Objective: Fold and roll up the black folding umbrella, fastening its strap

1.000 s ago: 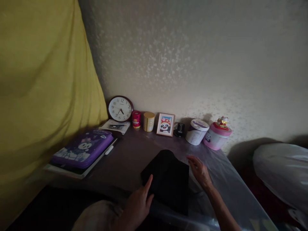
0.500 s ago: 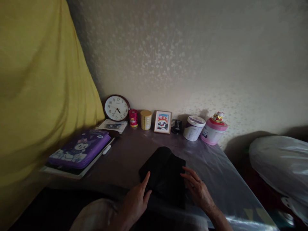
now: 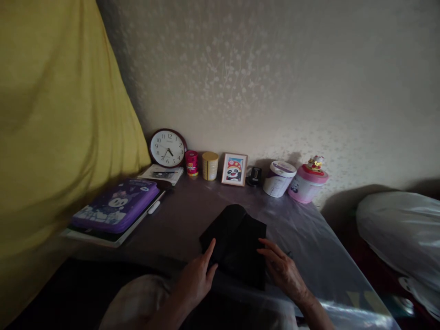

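Observation:
A folded black cloth-like piece (image 3: 237, 247) lies near the front of the table, its far end rounded and a fold running down it. At its left edge is my left hand (image 3: 197, 277), index finger stretched forward over the black material and thumb spread apart from it; the other fingers are hidden. My right hand (image 3: 283, 270) has its fingertips on the right edge of the piece, closed on that edge, the thumb out of sight. Much of the near side is dark and hard to make out.
Left on the table (image 3: 182, 206) lie a purple pencil case (image 3: 118, 206), books beneath it, and a white marker (image 3: 154, 207). Along the wall stand a clock (image 3: 167, 147), red can (image 3: 191, 163), yellow-lidded tin (image 3: 210, 166), picture frame (image 3: 234, 169), black object (image 3: 254, 176), white tub (image 3: 279, 179) and pink tub (image 3: 307, 183).
The view has shifted slightly, so the table things sit a little higher. Both hands keep nearly the same places on the black piece.

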The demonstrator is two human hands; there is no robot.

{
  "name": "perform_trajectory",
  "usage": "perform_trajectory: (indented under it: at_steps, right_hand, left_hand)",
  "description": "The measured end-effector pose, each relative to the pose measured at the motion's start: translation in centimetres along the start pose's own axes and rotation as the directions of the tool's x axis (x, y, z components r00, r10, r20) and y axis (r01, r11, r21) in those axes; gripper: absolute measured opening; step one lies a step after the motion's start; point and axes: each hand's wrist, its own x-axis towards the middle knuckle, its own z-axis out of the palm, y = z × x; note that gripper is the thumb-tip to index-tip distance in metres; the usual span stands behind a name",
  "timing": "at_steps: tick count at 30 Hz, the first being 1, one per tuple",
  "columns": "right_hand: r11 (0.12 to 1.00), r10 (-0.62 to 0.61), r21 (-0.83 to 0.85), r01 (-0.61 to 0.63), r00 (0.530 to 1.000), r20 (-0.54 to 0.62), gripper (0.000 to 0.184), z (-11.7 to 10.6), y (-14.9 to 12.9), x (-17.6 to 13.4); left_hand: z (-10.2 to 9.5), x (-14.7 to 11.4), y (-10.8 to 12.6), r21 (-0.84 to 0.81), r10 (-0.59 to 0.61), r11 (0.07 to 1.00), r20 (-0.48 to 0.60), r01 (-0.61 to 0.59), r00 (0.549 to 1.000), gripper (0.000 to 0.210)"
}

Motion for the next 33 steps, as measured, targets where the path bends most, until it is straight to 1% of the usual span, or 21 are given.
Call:
perform_trajectory:
  at_steps: [3,5,9,12,14,19,22,26,29,33]
  right_hand:
    - [1.000,0.006,0.017,-0.006,1.000,0.024,0.027,-0.1,-0.5,0.2]
    - [0.999,0.020,0.037,-0.021,1.000,0.015,0.025,-0.2,-0.7,0.6]
    - [0.994,0.043,0.099,-0.037,0.997,-0.063,0.020,-0.3,-1.0,2.3]
    - [0.991,0.031,0.137,-0.013,0.991,-0.130,0.018,-0.1,-1.4,4.5]
    - [0.989,0.010,0.145,0.015,0.986,-0.166,0.017,0.4,-1.8,6.3]
    - [0.984,-0.063,0.145,0.101,0.967,-0.247,0.017,2.6,-3.0,10.5]
    - [0.983,-0.084,0.135,0.121,0.963,-0.255,0.018,4.3,-3.4,12.1]
    - [0.989,-0.094,0.088,0.117,0.968,-0.232,0.020,6.5,-3.7,13.4]
    - [0.993,-0.100,0.040,0.111,0.973,-0.209,0.022,8.0,-3.7,13.9]
    - [0.993,-0.114,-0.006,0.115,0.977,-0.182,0.022,9.4,-3.5,14.1]
  left_hand:
    - [0.1,0.0,0.0,0.011,0.004,1.000,-0.015,-0.004,1.000,0.059]
    - [0.1,0.0,-0.1,0.018,0.002,1.000,-0.018,-0.002,1.000,0.059]
    - [0.3,0.0,-0.2,-0.009,0.005,1.000,-0.022,-0.005,1.000,0.060]
    - [0.2,0.1,-0.2,-0.038,0.016,0.999,-0.030,-0.018,0.999,0.059]
    - [0.1,0.1,-0.1,-0.045,0.007,0.999,-0.012,-0.007,1.000,0.059]
    - [0.0,0.1,0.0,-0.050,-0.020,0.999,0.005,0.020,1.000,0.059]
    - [0.1,0.1,0.0,-0.042,-0.019,0.999,0.010,0.019,1.000,0.058]
    - [0.1,0.2,0.0,-0.040,-0.017,0.999,0.005,0.017,1.000,0.054]
    - [0.1,0.2,0.0,-0.036,-0.020,0.999,0.026,0.021,0.999,0.052]
    - [0.2,0.1,-0.1,-0.044,-0.035,0.998,0.031,0.036,0.999,0.057]
